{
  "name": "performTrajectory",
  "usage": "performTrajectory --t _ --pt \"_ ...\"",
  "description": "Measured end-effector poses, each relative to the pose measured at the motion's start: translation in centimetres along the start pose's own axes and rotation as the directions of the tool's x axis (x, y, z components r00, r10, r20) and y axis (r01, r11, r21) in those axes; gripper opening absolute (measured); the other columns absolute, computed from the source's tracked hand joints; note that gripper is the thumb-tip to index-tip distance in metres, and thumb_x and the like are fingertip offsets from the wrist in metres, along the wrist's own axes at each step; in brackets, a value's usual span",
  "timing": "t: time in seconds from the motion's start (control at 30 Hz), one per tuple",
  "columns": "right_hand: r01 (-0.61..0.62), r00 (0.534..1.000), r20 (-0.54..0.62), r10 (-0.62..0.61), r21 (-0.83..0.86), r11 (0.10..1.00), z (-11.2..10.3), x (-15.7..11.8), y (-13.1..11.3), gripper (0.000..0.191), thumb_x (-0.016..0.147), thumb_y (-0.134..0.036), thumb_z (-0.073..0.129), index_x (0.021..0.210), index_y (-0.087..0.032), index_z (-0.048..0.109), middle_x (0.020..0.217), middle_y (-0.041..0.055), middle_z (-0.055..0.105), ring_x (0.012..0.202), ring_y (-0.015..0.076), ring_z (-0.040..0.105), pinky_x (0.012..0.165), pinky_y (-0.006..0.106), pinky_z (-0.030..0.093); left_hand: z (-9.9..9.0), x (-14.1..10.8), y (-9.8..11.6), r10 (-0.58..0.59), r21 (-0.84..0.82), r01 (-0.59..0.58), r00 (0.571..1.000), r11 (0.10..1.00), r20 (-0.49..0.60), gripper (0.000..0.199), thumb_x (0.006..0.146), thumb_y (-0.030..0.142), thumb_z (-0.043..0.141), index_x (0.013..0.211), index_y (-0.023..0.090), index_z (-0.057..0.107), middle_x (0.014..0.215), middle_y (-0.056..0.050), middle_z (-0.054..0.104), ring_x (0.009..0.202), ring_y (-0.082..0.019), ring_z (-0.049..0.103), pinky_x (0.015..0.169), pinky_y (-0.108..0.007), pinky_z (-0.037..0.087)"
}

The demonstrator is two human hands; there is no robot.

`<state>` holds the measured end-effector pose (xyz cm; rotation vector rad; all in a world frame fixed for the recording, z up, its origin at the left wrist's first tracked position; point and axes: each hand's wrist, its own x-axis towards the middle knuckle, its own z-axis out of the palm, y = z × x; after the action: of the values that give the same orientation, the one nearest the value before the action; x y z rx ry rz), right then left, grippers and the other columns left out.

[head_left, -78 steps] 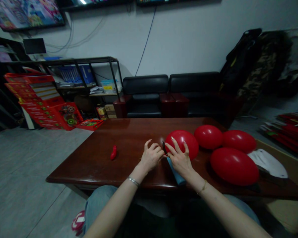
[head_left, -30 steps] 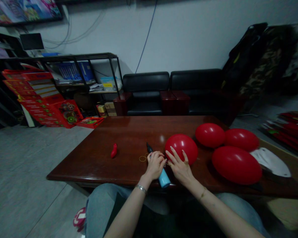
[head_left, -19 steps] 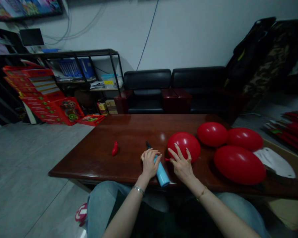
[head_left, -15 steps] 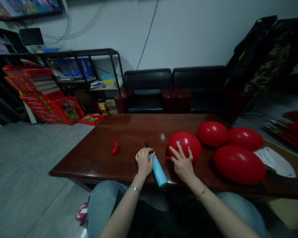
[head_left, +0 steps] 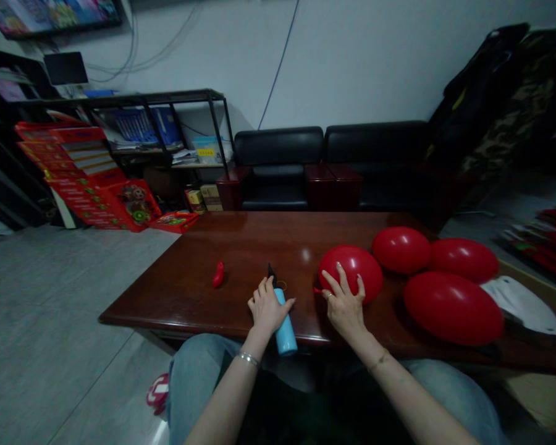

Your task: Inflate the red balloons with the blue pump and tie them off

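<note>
A light blue hand pump (head_left: 285,334) with a black nozzle lies on the brown table, its base end at the front edge. My left hand (head_left: 269,307) rests over the pump's upper part, fingers apart and thumb stretched out to the right; the palm side is hidden. A thin yellowish loop (head_left: 282,285) shows beside the nozzle. My right hand (head_left: 345,304) holds an inflated red balloon (head_left: 359,272) on the table, fingers spread over its near side. The balloon's neck points left by the thumb. Further left lies a small red balloon (head_left: 219,275), barely filled.
Several more inflated balloons sit at the table's right: a far one (head_left: 401,249), one behind (head_left: 464,258), a large near one (head_left: 453,307). Beside them is a white flat piece (head_left: 521,304). Black armchairs (head_left: 278,162) stand beyond the table; red boxes (head_left: 83,179) are stacked left.
The pump has turned, its base swinging left and its nozzle now pointing away from me. My left thumb has spread outward. My right hand stays on the balloon.
</note>
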<state>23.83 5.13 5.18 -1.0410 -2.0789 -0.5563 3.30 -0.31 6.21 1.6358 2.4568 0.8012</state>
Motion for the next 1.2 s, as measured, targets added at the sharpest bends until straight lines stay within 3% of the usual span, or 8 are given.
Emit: performTrajectory --t 0.1,0.2,0.43,0.57,0.73,0.87,1.0,1.2 --pt "-0.003 1.000 0.009 0.003 -0.001 1.000 -0.1 -0.1 0.0 0.025 0.085 -0.009 0.051 0.083 -0.023 0.072 0.139 0.0003 0.059 0.146 0.0276 0.030 0.118 0.059 0.005 -0.7 0.4 0.3 -0.047 0.059 0.042 0.995 0.997 0.085 0.072 0.077 0.034 0.067 0.140 0.015 0.038 0.137 -0.020 0.051 0.119 -0.038 0.056 0.093 -0.049 0.045" --pt "-0.007 1.000 0.013 0.007 0.000 1.000 -0.2 -0.1 0.0 0.024 0.085 -0.009 0.052 0.083 -0.023 0.071 0.140 -0.0009 0.059 0.146 0.0271 0.029 0.118 0.059 0.005 -1.5 1.9 -0.3 -0.064 0.044 0.060 0.993 0.997 0.097 0.067 0.078 0.024 0.065 0.138 0.016 0.037 0.133 -0.019 0.052 0.114 -0.034 0.060 0.088 -0.042 0.048" --pt "-0.008 1.000 -0.020 0.008 0.018 1.000 -0.1 0.2 -0.3 0.024 0.085 -0.008 0.052 0.080 -0.022 0.070 0.138 -0.0010 0.061 0.145 0.0280 0.032 0.118 0.059 0.006 -2.1 7.0 -2.4 -0.054 0.156 0.045 0.997 0.987 0.053 0.057 0.082 0.024 0.064 0.134 0.017 0.041 0.130 -0.017 0.053 0.107 -0.030 0.064 0.086 -0.036 0.050" --pt "-0.009 0.999 -0.033 0.011 0.034 0.999 -0.1 0.3 -0.3 0.025 0.085 -0.008 0.051 0.081 -0.022 0.071 0.136 0.0000 0.062 0.143 0.0290 0.035 0.117 0.059 0.006 -1.8 7.9 -2.8 -0.012 0.174 -0.003 0.996 0.985 0.084 0.043 0.085 0.029 0.065 0.125 0.018 0.054 0.125 -0.015 0.058 0.115 -0.031 0.058 0.093 -0.039 0.048" --pt "-0.001 0.999 -0.036 0.002 0.037 0.999 -0.1 0.2 -0.2 0.024 0.084 -0.008 0.051 0.080 -0.022 0.071 0.137 -0.0004 0.061 0.145 0.0278 0.033 0.118 0.058 0.005 -1.5 6.4 -3.1 0.143 0.266 -0.140 0.990 0.954 0.009 0.033 0.084 0.029 0.068 0.117 0.027 0.065 0.146 -0.010 0.047 0.142 -0.037 0.028 0.110 -0.055 0.033" --pt "-0.012 0.999 -0.037 0.013 0.034 0.999 0.0 0.2 -0.2 0.022 0.087 -0.011 0.053 0.079 -0.022 0.070 0.137 -0.0007 0.061 0.144 0.0285 0.034 0.118 0.058 0.006 -1.5 5.5 -3.1 0.328 0.378 -0.314 0.944 0.871 0.029 0.016 0.082 0.024 0.068 0.097 0.028 0.074 0.149 -0.004 0.046 0.146 -0.038 0.020 0.116 -0.065 0.012" --pt "-0.021 1.000 -0.022 0.021 0.035 0.999 0.0 0.1 -0.2 0.021 0.086 -0.011 0.053 0.080 -0.022 0.070 0.137 -0.0016 0.061 0.144 0.0284 0.034 0.118 0.059 0.005 -1.1 5.4 -2.5 0.466 0.430 -0.457 0.880 0.779 0.091 0.020 0.087 0.018 0.056 0.088 0.023 0.076 0.144 -0.006 0.053 0.146 -0.038 0.024 0.117 -0.067 0.004" --pt "-0.016 1.000 -0.021 0.017 0.031 0.999 -0.3 0.2 -0.2 0.022 0.086 -0.010 0.053 0.081 -0.022 0.070 0.138 -0.0010 0.060 0.145 0.0281 0.032 0.118 0.058 0.006 -0.7 5.3 -1.4 0.464 0.492 -0.444 0.881 0.748 0.089 0.030 0.089 0.009 0.046 0.088 0.015 0.076 0.105 -0.013 0.069 0.127 -0.037 0.047 0.118 -0.068 0.000"
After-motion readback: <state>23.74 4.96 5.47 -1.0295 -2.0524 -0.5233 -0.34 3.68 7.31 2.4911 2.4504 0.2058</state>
